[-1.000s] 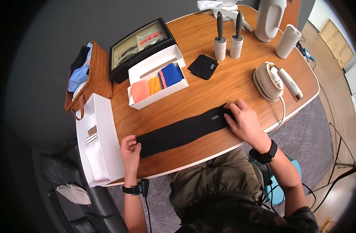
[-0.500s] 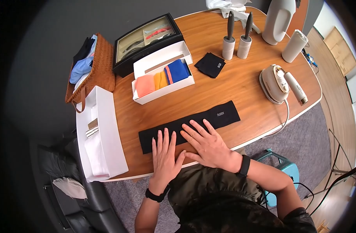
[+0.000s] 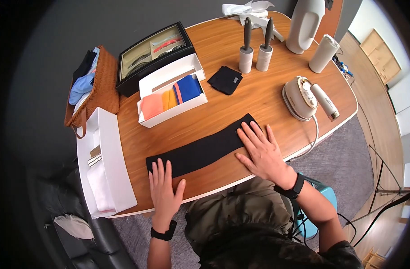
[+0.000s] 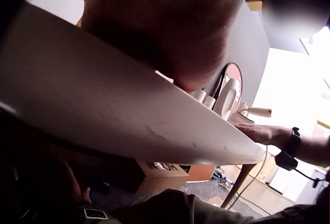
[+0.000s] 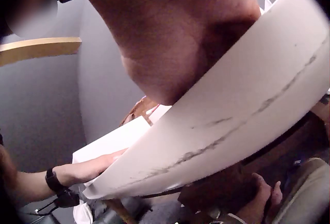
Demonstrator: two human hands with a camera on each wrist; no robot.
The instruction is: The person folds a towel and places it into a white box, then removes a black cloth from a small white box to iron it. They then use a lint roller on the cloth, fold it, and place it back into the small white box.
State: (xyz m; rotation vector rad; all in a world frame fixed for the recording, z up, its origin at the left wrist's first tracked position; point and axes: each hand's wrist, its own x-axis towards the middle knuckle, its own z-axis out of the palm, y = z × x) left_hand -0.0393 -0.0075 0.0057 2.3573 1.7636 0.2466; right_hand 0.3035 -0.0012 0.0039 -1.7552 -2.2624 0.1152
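A long black cloth strip (image 3: 200, 150) lies flat along the near side of the wooden table (image 3: 214, 177). On its left end rest the straight fingers of my left hand (image 3: 164, 193), palm down, thumb spread out onto the wood. Toward the other end my right hand (image 3: 264, 154) lies with fingers extended over the fabric, covering the printed lettering. The wrist views mostly show the heel of each hand above the white table edge (image 4: 129, 100). A folded black cloth (image 3: 225, 80) with a small label sits farther back.
A white box (image 3: 169, 105) holds folded coral, yellow and blue fabric. Left stand a white tray (image 3: 128, 188) and a wicker basket (image 3: 104, 76) of clothes. Behind is a black display case (image 3: 128, 85). A white iron (image 3: 299, 98) with a cord and two lint rollers (image 3: 245, 62) stand right.
Both hands first held the strip's ends, then lay flat together near its middle. They have since spread apart toward the two ends, fingers straight.
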